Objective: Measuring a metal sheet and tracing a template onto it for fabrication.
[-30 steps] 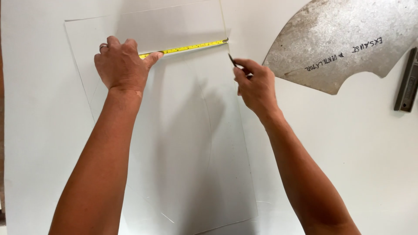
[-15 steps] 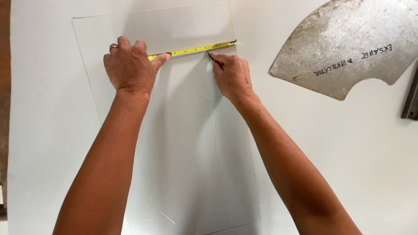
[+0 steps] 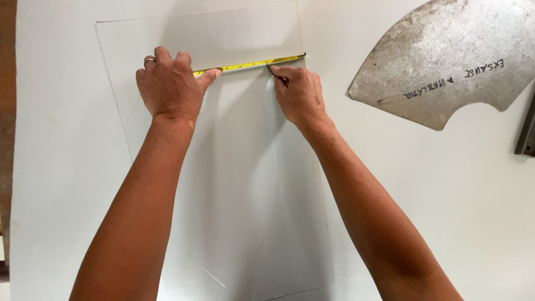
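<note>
A clear sheet of glass (image 3: 234, 33) lies flat on the white table (image 3: 434, 200). A yellow tape measure blade (image 3: 251, 64) stretches across it, ending at the sheet's right edge. My left hand (image 3: 170, 86), with a ring on one finger, presses the tape down at its left end; the tape's case is hidden under the palm. My right hand (image 3: 298, 95) holds a thin dark marking tool (image 3: 274, 72), its tip touching the glass just below the tape.
A grey, worn metal plate (image 3: 446, 61) shaped like a fan segment, with handwriting on it, lies at the upper right. A dark metal bar (image 3: 526, 136) shows at the right edge. A brown strip (image 3: 6, 111) runs beside the table's left edge.
My right hand has slid left along the tape, from the sheet's right edge to roughly the tape's right third. The left hand has stayed on the tape.
</note>
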